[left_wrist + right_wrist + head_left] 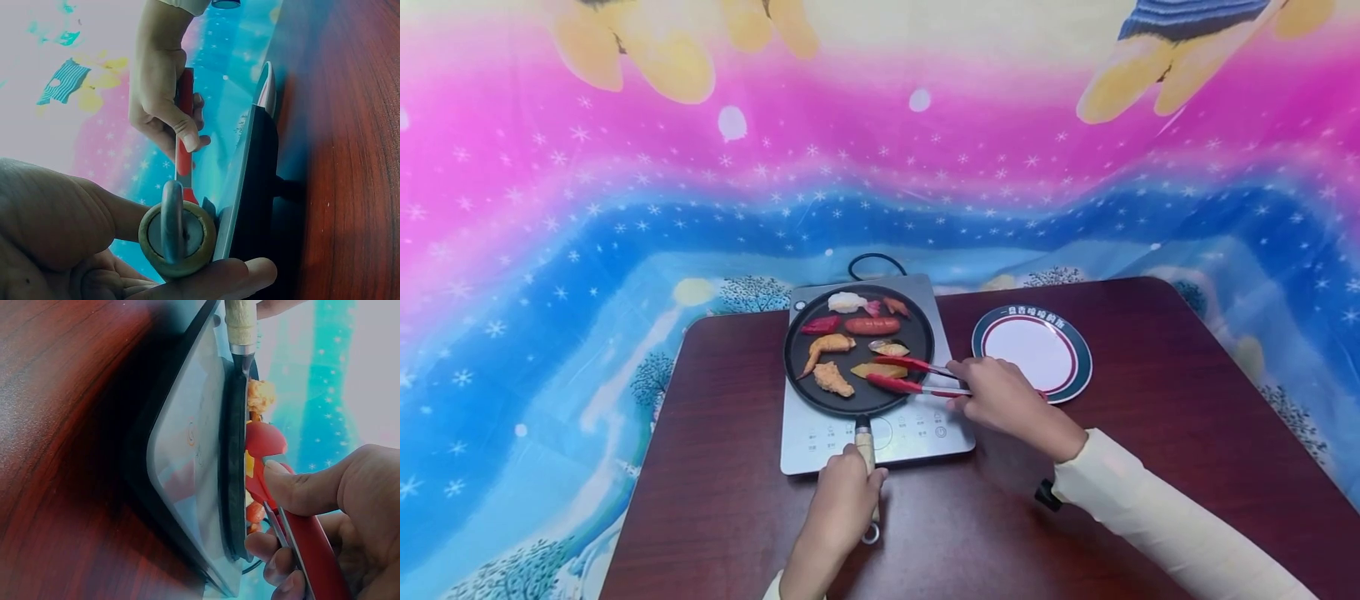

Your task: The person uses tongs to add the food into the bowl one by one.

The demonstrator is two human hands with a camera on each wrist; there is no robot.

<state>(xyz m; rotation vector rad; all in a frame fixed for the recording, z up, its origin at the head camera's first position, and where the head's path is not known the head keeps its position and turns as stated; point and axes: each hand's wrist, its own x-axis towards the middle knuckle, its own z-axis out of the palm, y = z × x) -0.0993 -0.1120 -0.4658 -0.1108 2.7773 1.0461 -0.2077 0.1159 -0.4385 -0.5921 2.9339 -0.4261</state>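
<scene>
My left hand grips the wooden handle of a round black frying pan; the handle's metal ring end faces the left wrist view. With thumb and fingers, my right hand holds a pair of red-tipped metal tongs. Their spread tips reach over the pan's right side, one on each side of a flat yellow food piece. Also in the pan lie a mussel, a sausage, a fried drumstick, a fried shrimp and a red slice.
Under the pan is a silver induction cooker with a touch panel at its front; its black cord loops behind. Right of it, a white plate with a green rim stands on the dark wooden table. A patterned cloth hangs behind.
</scene>
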